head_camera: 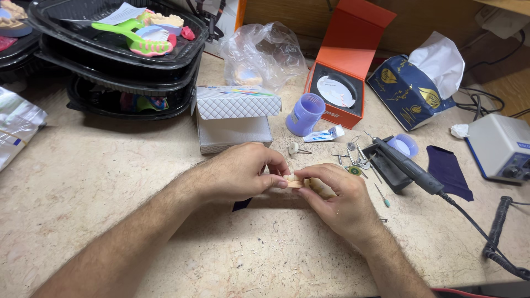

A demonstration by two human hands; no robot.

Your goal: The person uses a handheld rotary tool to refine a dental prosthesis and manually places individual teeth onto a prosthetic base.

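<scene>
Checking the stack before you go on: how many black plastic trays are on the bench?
3, maybe more. Two stacked at top left: top tray, bottom tray. A third is cut off by the left edge; others may be hidden.

The scene was evenly and warmly lit, bright enough to read detail across the whole frame. Light seemed to fall from above, since the shadows lay short and soft: a dim one under the left hand and forearm at centre, another under the white box above it. The stacked black trays at upper left cast a darker band beneath them and carried faint sheen on their rims. The clear plastic bag at top centre showed pale glints. Focus held sharp at centre; the corners looked slightly stretched and softer, notably the lower right.
</scene>
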